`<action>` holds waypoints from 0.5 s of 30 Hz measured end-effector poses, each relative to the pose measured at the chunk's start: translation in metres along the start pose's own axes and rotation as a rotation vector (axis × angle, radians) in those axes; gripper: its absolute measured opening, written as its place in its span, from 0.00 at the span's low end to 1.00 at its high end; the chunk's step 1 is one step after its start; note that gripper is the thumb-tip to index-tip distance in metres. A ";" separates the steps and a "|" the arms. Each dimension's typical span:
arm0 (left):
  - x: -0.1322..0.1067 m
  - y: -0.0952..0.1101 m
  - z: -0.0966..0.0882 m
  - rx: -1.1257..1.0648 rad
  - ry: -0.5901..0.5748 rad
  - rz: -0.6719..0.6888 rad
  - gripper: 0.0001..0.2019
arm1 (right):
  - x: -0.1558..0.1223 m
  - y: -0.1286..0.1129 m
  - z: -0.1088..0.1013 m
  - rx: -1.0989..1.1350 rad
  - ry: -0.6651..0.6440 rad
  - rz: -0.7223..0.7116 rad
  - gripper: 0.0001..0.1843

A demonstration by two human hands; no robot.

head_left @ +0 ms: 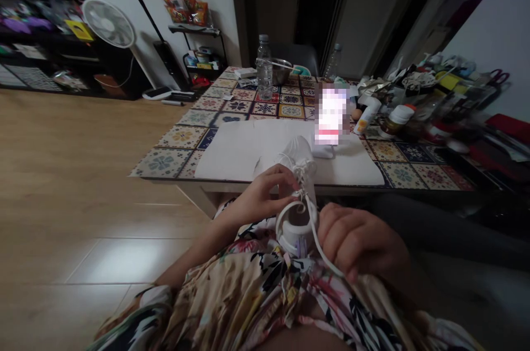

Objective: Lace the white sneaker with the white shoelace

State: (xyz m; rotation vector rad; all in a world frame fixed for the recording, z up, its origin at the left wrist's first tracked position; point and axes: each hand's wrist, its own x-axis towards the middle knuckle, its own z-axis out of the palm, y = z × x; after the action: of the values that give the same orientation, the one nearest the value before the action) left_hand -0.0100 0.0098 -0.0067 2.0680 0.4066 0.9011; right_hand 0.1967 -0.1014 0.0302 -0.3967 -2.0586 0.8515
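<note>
Head view: left hand (265,196) pinches white shoe (296,166) laces, right hand (360,243) shut on lace (321,251); tabletop item (331,113) blurred.

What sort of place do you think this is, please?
Most likely a room in a home: a white standing fan, a low table under a colourful tile-print cloth, and a light wooden floor.

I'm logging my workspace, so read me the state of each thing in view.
left hand: holding the shoe at its laces
right hand: closed around the lace
white shoe: raised above the lap, toe pointing away
white lace: curving in a slack loop
white mat: lying flat on the patterned table
plastic water bottle: upright, capped
electric fan: standing upright
</note>
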 end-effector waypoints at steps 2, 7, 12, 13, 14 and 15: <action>0.000 0.001 0.000 0.008 -0.012 0.001 0.06 | -0.003 0.009 -0.006 -0.152 0.137 0.159 0.13; 0.003 0.006 0.002 0.054 -0.072 0.010 0.04 | -0.001 0.041 -0.011 -0.473 0.225 0.308 0.06; 0.006 0.009 0.009 0.036 -0.052 -0.009 0.03 | 0.005 0.045 -0.003 -0.462 0.178 0.251 0.08; 0.006 0.009 0.010 0.030 -0.046 -0.010 0.03 | 0.006 0.044 -0.001 -0.469 0.179 0.253 0.08; 0.006 0.008 0.010 0.024 -0.040 -0.007 0.03 | 0.006 0.045 -0.001 -0.467 0.185 0.256 0.08; 0.006 0.008 0.011 0.021 -0.032 -0.002 0.03 | 0.006 0.045 0.000 -0.456 0.197 0.261 0.08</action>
State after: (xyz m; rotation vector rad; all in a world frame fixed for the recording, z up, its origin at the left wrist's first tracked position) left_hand 0.0018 0.0027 -0.0022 2.0979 0.4034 0.8650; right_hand 0.1919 -0.0653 0.0025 -0.9761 -2.0307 0.4568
